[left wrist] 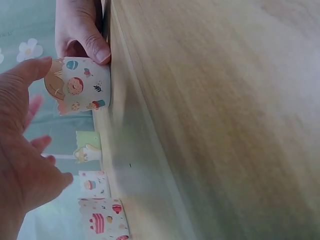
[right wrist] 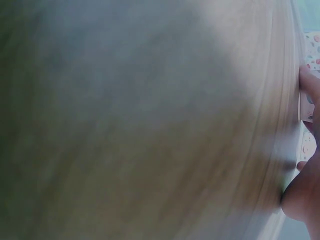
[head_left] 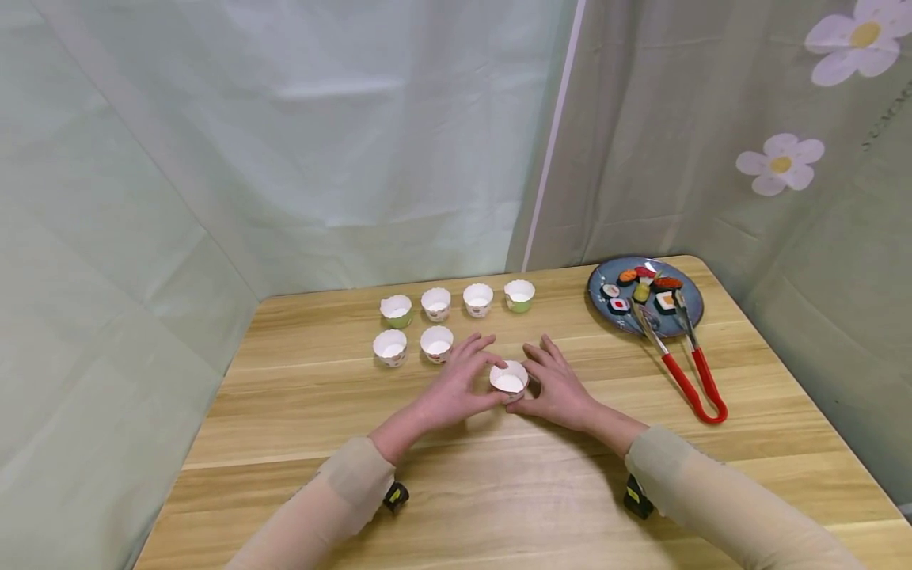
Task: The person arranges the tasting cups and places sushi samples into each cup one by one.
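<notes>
A white paper baking cup (head_left: 509, 382) with small printed pictures stands upright on the table, between both hands. My left hand (head_left: 461, 383) holds it from the left; the thumb rests on its rim in the left wrist view, and the index fingertip reaches the far side of the rim. From the right, my right hand (head_left: 559, 393) grips the same cup, its thumb (left wrist: 100, 52) pressed low on the cup's side (left wrist: 82, 86). Behind the left hand, two printed cups (head_left: 390, 348) stand in a row. Most of the right hand (right wrist: 302, 195) lies outside the right wrist view.
Farther back stands a row of several baking cups (head_left: 478, 300), the end ones green. At the back right, a blue plate (head_left: 602, 305) bears toy sushi pieces (head_left: 641, 291). Red-handled tongs (head_left: 701, 388) lean on it. Curtains hang behind the wooden table (head_left: 299, 427).
</notes>
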The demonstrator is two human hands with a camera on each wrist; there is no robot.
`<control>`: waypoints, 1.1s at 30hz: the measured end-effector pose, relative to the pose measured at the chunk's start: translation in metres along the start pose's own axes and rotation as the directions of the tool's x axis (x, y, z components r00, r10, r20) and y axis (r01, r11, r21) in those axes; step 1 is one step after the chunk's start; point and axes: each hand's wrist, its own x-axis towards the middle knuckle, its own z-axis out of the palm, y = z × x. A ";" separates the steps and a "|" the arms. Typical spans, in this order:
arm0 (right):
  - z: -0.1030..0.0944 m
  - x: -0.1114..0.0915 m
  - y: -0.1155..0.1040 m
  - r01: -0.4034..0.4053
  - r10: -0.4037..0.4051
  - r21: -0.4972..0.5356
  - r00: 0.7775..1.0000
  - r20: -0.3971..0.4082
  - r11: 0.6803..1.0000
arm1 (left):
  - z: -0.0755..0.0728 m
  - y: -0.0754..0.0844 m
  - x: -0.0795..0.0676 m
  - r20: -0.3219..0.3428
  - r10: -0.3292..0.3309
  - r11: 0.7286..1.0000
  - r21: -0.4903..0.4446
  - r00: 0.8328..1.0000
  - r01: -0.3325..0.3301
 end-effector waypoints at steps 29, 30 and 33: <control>0.002 0.000 0.002 0.022 -0.022 0.009 0.999 -0.025 1.000 | -0.001 0.006 0.016 0.008 -0.112 0.993 0.043 0.994 0.112; 0.002 0.000 0.002 0.023 -0.022 0.012 0.999 -0.027 1.000 | -0.004 0.007 0.016 -0.004 -0.106 0.994 0.041 0.994 0.106; 0.002 0.000 0.002 0.028 -0.027 0.014 0.999 -0.031 1.000 | -0.014 0.011 0.017 -0.040 -0.079 0.996 0.043 0.996 0.081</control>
